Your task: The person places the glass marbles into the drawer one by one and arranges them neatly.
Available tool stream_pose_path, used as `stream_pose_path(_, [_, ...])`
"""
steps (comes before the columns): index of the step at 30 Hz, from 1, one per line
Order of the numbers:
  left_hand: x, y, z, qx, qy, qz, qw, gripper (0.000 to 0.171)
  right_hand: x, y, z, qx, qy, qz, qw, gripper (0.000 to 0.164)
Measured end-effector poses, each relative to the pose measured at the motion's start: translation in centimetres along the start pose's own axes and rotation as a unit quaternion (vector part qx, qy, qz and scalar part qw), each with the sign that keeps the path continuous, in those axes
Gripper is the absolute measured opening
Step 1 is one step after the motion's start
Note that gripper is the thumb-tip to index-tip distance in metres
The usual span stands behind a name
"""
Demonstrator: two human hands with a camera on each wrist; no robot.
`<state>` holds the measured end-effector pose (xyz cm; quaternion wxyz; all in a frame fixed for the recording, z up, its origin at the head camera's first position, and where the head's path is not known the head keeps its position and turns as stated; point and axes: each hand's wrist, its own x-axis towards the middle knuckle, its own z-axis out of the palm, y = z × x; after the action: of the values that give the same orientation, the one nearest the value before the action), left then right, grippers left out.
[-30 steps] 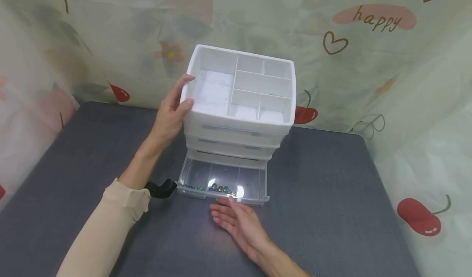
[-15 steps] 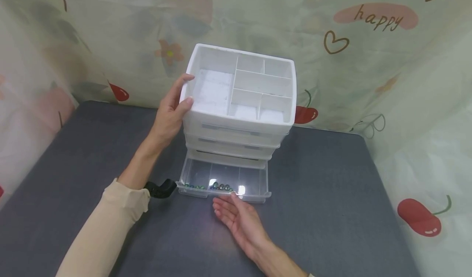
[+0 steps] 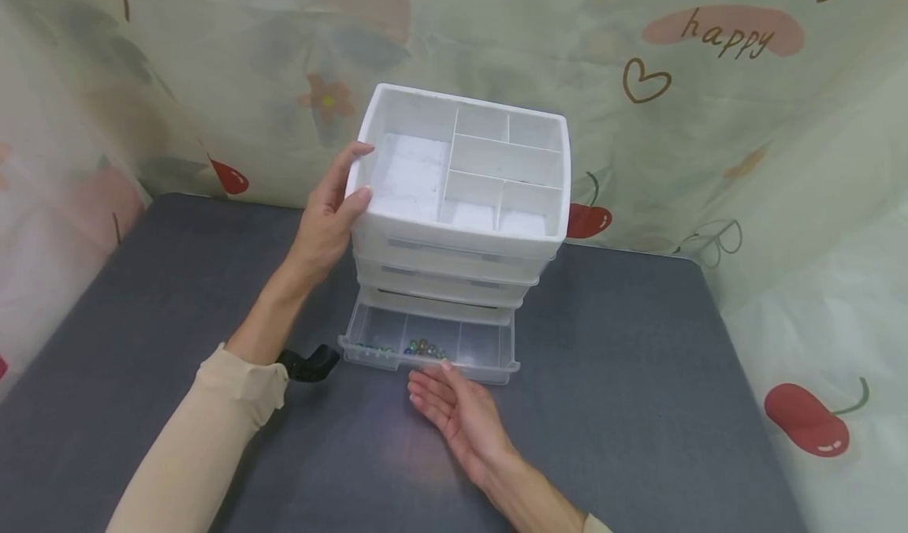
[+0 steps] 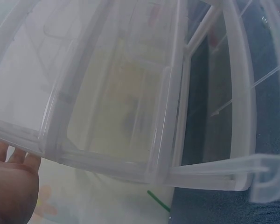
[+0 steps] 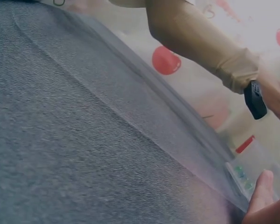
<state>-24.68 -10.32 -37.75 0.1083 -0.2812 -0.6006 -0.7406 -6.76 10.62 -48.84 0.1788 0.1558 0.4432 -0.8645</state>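
Note:
A white storage drawer unit (image 3: 454, 237) stands on the dark table, with a divided tray on top and clear-fronted drawers below. My left hand (image 3: 322, 218) grips its left top rim, thumb and fingers on either side of the wall. The bottom clear drawer (image 3: 485, 344) is pulled out toward me. Several marbles (image 3: 426, 349) lie near its front, in the left and middle sections. At the drawer's front edge is my right hand (image 3: 461, 423), palm turned up and inward, fingers extended and the thumb tip at the lip. The right wrist view shows that thumb (image 5: 263, 186) beside the drawer.
The dark grey table (image 3: 624, 407) extends on both sides of the unit. Behind it hangs a printed curtain (image 3: 496, 36) with cherries and the word "happy". A black wrist camera (image 3: 310, 363) on the left wrist sits close to the drawer's left front corner.
The bottom drawer has slid a little inward, and the right hand has moved forward with its front edge. The marbles have shifted slightly with it. The left hand stays on the rim.

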Motion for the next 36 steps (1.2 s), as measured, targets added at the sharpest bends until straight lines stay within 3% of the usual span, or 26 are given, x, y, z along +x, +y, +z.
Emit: stream_pose_path(36, [-0.1, 0.0, 0.0, 0.020, 0.000, 0.000, 0.9998, 0.048, 4.3, -2.6, 0.1, 0.001, 0.013, -0.048, 0.999, 0.048])
